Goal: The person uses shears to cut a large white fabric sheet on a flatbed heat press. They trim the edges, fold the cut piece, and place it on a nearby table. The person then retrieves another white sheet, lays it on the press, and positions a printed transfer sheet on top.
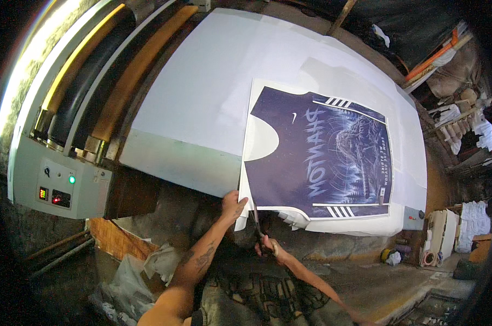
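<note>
A large white paper sheet printed with a dark blue jersey panel lies near the front edge of the table; its lettering is mirrored. My left hand is closed on the white margin of this printed sheet, at its near left corner. Just to the right, my right hand grips a pair of scissors by the handles, below the table edge. The scissor blades point away from me and meet the sheet's near edge beside the panel's shoulder. Whether the blades are apart is hard to make out.
The wide white table carries more pale sheets under the print. A roller machine with a lit control panel stands at the left. Crumpled clear plastic lies on the floor at lower left. Boxes and pale cloth are at the right.
</note>
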Demonstrator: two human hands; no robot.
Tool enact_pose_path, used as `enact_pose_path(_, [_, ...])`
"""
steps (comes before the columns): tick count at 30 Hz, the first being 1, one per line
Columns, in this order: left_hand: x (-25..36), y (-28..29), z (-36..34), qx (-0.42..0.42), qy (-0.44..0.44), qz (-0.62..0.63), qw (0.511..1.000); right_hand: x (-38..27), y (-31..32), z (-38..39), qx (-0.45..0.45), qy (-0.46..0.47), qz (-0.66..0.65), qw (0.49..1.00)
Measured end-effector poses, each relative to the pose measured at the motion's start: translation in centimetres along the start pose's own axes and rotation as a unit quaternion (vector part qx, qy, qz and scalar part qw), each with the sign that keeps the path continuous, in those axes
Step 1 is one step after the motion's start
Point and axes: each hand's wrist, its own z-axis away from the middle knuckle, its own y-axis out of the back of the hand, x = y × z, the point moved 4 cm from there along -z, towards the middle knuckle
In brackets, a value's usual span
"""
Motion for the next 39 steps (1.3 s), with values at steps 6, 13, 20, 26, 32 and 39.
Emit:
enact_pose_path(6, [-0.1, -0.2, 0.5, 0.002, 0.018, 0.018, 1.000, -0.7, 0.5, -0.5, 0.015, 0.011, 0.004, 1.000])
enact_pose_path(13, [1.3, -0.4, 1.4, -0.023, 0.047, 0.033, 0.998, -0.8, 1.4, -1.1, 0.037, 0.015, -0.006, 0.999])
enact_pose_path(20, [2.1, -0.1, 2.1, -0.071, 0.098, -0.007, 0.993, -3.4, 2.0, -0.8, 0.060, 0.018, 0.019, 0.998])
enact_pose_path(26, [3.8, -0.5, 4.9, -0.096, 0.148, 0.109, 0.978, -8.1, 3.1, -7.0, 0.064, 0.048, -0.050, 0.996])
enact_pose_path(32, [-0.3, 3.0, 7.2, -0.114, 0.038, -0.051, 0.991, -9.6, 3.1, -5.9, 0.032, 0.036, 0.024, 0.999])
enact_pose_path(39, [-15.9, 23.5, 24.3, 0.103, 0.352, -0.348, 0.863, -7.1, 5.1, 1.2, 0.268, 0.102, 0.300, 0.910])
